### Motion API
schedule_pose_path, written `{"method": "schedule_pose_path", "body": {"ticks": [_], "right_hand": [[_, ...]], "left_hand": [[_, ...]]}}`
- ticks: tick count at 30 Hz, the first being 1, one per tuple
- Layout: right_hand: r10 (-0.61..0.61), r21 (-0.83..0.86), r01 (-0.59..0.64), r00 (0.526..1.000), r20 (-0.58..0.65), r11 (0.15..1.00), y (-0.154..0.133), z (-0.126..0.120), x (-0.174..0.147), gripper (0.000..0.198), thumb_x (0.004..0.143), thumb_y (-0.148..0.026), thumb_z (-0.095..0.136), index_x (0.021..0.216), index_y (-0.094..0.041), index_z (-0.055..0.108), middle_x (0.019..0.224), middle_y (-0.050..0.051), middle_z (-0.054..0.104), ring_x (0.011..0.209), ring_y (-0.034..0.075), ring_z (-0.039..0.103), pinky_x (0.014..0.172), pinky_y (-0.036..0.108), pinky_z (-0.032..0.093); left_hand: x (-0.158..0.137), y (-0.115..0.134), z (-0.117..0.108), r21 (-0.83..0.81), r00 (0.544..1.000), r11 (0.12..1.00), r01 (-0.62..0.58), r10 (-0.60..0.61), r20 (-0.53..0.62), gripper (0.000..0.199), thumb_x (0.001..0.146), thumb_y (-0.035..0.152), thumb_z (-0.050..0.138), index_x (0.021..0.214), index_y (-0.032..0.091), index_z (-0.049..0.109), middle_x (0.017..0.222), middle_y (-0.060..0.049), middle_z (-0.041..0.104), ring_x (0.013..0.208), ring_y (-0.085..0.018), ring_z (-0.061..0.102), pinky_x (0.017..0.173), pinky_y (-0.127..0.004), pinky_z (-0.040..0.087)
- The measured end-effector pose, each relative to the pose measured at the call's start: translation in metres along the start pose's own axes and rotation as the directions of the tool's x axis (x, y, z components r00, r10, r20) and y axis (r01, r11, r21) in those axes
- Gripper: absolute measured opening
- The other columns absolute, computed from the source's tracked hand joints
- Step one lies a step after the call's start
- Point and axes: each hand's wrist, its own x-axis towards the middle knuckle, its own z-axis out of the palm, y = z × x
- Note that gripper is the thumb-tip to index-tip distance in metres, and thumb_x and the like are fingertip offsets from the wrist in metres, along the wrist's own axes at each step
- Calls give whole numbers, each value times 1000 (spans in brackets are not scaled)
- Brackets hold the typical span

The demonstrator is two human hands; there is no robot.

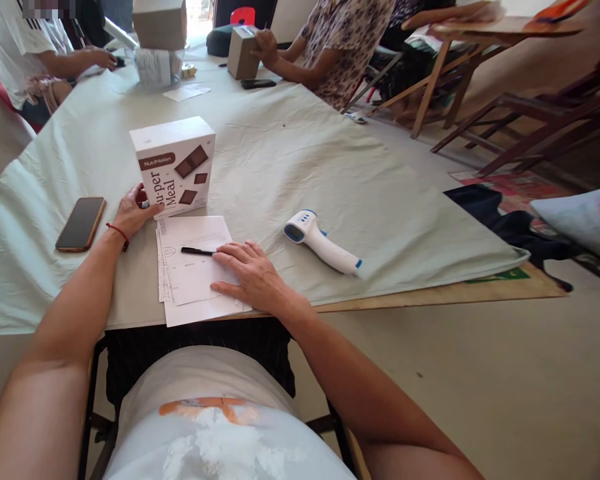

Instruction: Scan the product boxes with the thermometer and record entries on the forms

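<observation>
A white and brown NutriMotion box (180, 170) stands upright on the cloth-covered table. My left hand (133, 210) grips its lower left edge, thumb across the front and fingers round the side. Just in front of the box lies a small stack of papers (195, 287), the lower sheets showing print. My right hand (247, 270) rests flat on the papers, fingers stretched out. A black pen (196, 251) lies on the top sheet, its right end against or under my right fingertips. To the right is a white and blue infrared thermometer (323, 243), lying on its side.
A smartphone (81, 225) lies left of my left hand. Across the table, a person in a patterned shirt holds a cardboard box (243, 53). Another person sits at the far left, near a plastic container (160, 65). The table's front edge (410, 300) runs close to me.
</observation>
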Motion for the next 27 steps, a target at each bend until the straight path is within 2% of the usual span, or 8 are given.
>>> {"method": "schedule_pose_path", "body": {"ticks": [2,6,8,14,19,24,27], "right_hand": [[-9,4,9,1000,-17,1000,1,0,0,55,97,-55,61,133,-13,62,132,17,66,126,31,58,111,50,41],[-34,25,34,999,-21,999,1,0,0,50,99,-52,59,131,-14,64,131,17,66,124,30,60,107,47,47],[-31,34,32,999,-31,999,1,-1,0,47,99,-52,59,127,-16,65,130,16,67,124,30,61,107,47,48],[9,70,-6,999,-37,998,1,-1,-1,45,96,-52,63,125,-18,67,128,15,66,118,29,63,106,48,50],[28,33,-27,1000,-11,999,1,-2,-1,47,96,-54,62,125,-18,70,122,16,65,116,30,61,106,48,50],[3,-26,-3,1000,2,1000,-3,-9,2,45,97,-53,61,122,-17,72,121,15,68,119,31,59,112,51,43],[33,-11,-34,996,-79,999,2,-20,-2,34,99,-47,59,114,-20,74,121,13,70,117,29,60,110,49,44]], "left_hand": [[0,3,3,-41,999,999,16,-15,29,82,58,43,89,128,15,54,122,-15,69,115,-31,67,101,-48,55],[-5,17,6,19,996,1000,23,-21,-85,77,58,50,90,119,15,58,114,-14,71,109,-30,67,95,-45,57],[-12,29,7,13,995,999,40,-39,-95,75,59,55,90,115,15,60,111,-14,72,104,-29,68,92,-43,57],[-44,64,27,-122,993,987,100,-91,81,78,62,63,88,116,13,63,110,-14,73,104,-30,69,94,-44,55],[-58,66,46,-94,965,979,182,-159,208,83,63,70,85,117,11,62,115,-18,72,109,-34,68,94,-48,55],[-59,65,45,23,951,995,99,-102,293,77,74,73,75,121,14,63,118,-17,73,111,-35,68,98,-51,53],[-60,68,41,90,944,995,48,-75,320,73,78,75,69,119,15,66,114,-15,74,110,-36,68,98,-51,53]]}}
